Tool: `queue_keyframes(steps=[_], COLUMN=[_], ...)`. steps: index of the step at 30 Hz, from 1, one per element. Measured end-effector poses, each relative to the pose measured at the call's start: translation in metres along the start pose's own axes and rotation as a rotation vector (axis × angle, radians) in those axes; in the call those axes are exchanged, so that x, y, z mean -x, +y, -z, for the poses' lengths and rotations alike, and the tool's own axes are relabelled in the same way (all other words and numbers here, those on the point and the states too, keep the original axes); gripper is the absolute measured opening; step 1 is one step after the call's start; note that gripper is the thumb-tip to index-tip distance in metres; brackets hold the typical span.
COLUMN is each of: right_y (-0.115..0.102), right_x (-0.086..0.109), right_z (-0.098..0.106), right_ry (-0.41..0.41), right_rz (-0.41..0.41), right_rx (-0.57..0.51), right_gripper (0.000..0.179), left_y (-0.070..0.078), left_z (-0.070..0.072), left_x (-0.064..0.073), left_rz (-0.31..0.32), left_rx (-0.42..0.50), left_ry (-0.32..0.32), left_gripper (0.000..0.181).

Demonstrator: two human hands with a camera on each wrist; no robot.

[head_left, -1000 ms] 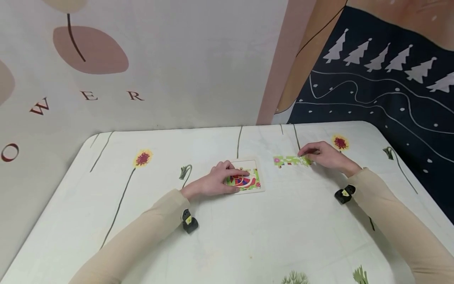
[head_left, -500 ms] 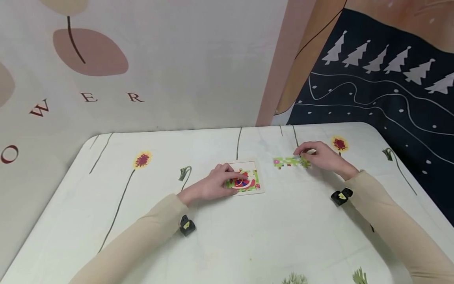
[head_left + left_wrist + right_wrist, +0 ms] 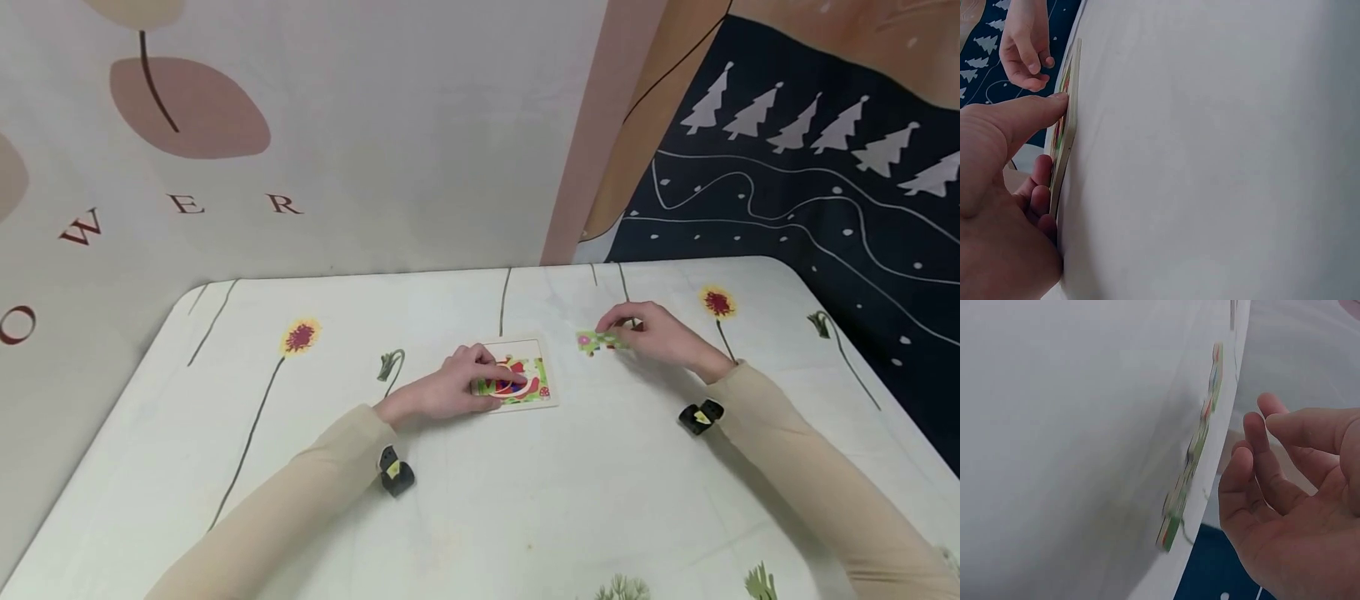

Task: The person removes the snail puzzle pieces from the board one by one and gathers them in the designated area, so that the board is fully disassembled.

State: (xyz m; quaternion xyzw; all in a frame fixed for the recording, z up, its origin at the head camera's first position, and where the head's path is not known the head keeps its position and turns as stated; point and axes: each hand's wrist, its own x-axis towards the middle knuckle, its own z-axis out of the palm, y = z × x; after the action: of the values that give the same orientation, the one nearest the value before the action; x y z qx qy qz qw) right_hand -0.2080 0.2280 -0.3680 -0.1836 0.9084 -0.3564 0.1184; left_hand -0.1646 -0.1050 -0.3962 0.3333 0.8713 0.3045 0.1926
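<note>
A small jigsaw puzzle in a pale frame lies flat on the table, with red, blue and green pieces in it. My left hand rests on its left side, the index finger reaching over the picture and the thumb along the near edge. To the right, a row of loose green puzzle pieces lies on the cloth. Just above this row is my right hand, which hides its right part. In the right wrist view, its fingers are loosely bent, apart from the pieces, with nothing between them.
A white cloth with printed flowers covers the table. Behind the table's far edge hangs a pale printed backdrop, with a dark blue tree-patterned part at the right. A small black device sits at each wrist.
My right hand has moved left along the row of loose pieces, from its right end toward its middle. The left hand stays on the jigsaw puzzle, its index finger shifting slightly.
</note>
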Motion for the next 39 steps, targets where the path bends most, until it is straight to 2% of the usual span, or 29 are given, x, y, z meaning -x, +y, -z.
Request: queue_keyframes(steps=[9,25,33,39], right_y=[-0.015,-0.037,-0.048,-0.053], right_x=[-0.008,-0.019,-0.020,-0.018], right_z=[-0.014,-0.042,-0.054,-0.059], right_ry=[-0.051,-0.135,-0.193,-0.200], right_rz=[0.071,0.147,0.163,0.131], right_rx=[-0.048,-0.015,0.000,0.017], right_gripper=[0.017,0.022,0.026,0.028], left_y=[-0.001,-0.003,-0.001,0.000], left_z=[0.001,0.001,0.001,0.002], left_x=[0.003,0.003,0.003,0.002], left_rz=[-0.045,-0.035,-0.049,-0.062], left_rx=[-0.017,-0.022,-0.032,-0.024], left_ry=[-0.004,-0.023,-0.020,-0.026], left_gripper=[0.039,0.040,0.040,0.040])
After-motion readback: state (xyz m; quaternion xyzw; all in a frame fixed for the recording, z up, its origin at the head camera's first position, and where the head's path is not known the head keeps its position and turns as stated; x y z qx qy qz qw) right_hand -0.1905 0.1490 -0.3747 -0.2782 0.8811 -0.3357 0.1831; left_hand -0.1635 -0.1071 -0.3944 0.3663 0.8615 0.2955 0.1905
